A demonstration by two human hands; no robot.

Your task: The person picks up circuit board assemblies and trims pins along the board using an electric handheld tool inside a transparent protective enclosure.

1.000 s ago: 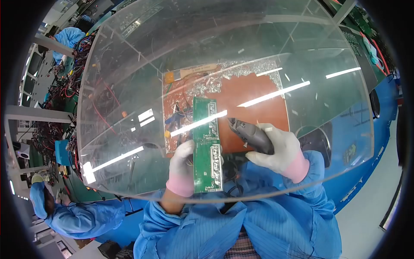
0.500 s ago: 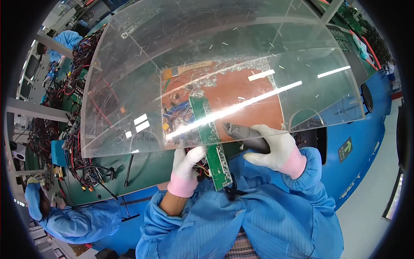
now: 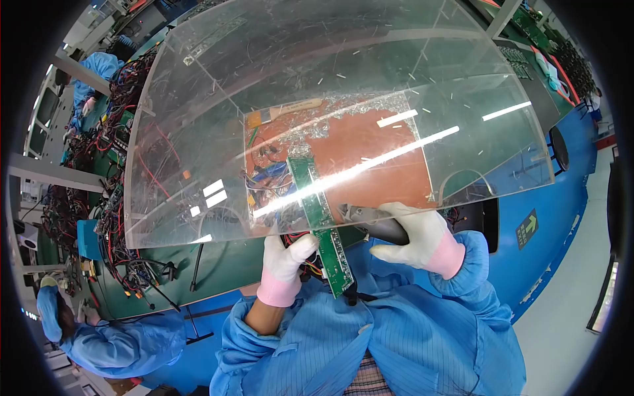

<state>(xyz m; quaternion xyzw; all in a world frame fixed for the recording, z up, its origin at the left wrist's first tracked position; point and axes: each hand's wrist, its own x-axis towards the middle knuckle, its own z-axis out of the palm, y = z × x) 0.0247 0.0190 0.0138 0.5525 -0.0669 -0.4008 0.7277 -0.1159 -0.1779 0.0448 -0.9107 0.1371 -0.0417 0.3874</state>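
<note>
A long green circuit board slants from under the clear shield toward my chest. My left hand, in a white glove with a pink cuff, is closed on the board's left edge, with coloured wires bunched beneath it. My gloved right hand is wrapped round dark-handled cutters. Their jaws point left, close to the board's right edge; whether they touch it I cannot tell. The board's upper half shows through the shield, partly hidden by glare.
A clear plastic shield covers the work area, its front edge just above my hands. Beneath it lie a brown mat with scattered clippings, a brush and wires. Tangled cables fill the left. Co-workers in blue are at left.
My right hand and the cutters have dropped slightly toward me, under the shield's front edge. The board and my left hand have also shifted slightly down in view.
</note>
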